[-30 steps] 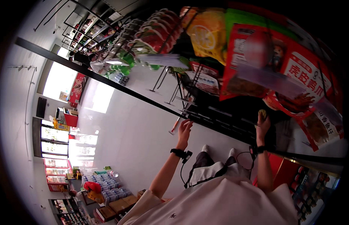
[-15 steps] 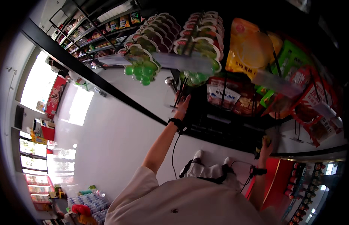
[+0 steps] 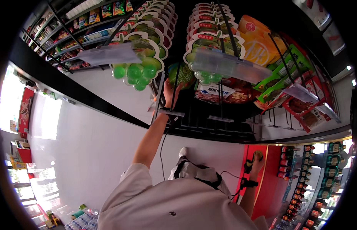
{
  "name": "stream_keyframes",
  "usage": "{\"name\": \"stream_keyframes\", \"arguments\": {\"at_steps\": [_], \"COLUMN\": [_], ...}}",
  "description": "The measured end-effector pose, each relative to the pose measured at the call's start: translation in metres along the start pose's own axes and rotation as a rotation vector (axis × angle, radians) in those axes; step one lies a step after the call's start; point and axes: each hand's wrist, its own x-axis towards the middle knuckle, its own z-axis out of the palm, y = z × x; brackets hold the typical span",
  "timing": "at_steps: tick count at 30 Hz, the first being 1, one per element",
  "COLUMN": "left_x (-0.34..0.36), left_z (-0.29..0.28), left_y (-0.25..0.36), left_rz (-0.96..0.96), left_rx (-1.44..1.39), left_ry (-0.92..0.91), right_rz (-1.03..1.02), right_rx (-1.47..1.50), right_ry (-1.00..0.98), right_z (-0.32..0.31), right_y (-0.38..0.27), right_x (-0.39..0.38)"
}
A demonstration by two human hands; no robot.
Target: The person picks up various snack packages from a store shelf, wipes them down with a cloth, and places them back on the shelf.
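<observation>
My left hand (image 3: 170, 94) reaches up into the black display rack, its fingers closed at the lower edge of a green snack bag (image 3: 182, 73). Bunches of grape-shaped packs (image 3: 137, 71) with green balls hang just left of it, and a second row of grape-shaped packs (image 3: 209, 57) hangs to its right. Part of the bag is hidden behind a hook rod. Low on the right, my right hand (image 3: 256, 164) is closed on a small yellowish and dark thing, too small to name, beside a red panel.
Metal hooks with clear label holders (image 3: 228, 66) jut toward me. Orange bags (image 3: 259, 40), a white-and-red bag (image 3: 213, 92) and green bags (image 3: 287, 69) hang to the right. Bottles (image 3: 333, 166) stand in rows at lower right. A black rail (image 3: 86, 97) slants across the left.
My view has shifted closer to the rack. My left hand has moved up and slightly left, and the green snack bag now shows by it. My right hand has moved down and left.
</observation>
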Motion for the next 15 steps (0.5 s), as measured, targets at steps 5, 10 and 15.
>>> {"name": "stream_keyframes", "arguments": {"at_steps": [5, 10, 15], "left_x": [-0.002, -0.05, -0.082], "left_z": [-0.011, -0.032, -0.06], "left_y": [0.006, 0.029, 0.057], "left_rz": [-0.011, -0.189, -0.158], "left_rx": [-0.389, -0.576, -0.718], "left_ry": [-0.14, -0.187, -0.183], "right_rz": [0.055, -0.042, -0.043], "right_rx": [0.065, 0.068, 0.114], "right_ry": [-0.12, -0.145, -0.299], "right_z": [0.01, 0.019, 0.03], "right_y": [-0.028, -0.034, -0.042], "right_x": [-0.002, 0.0, -0.007]}}
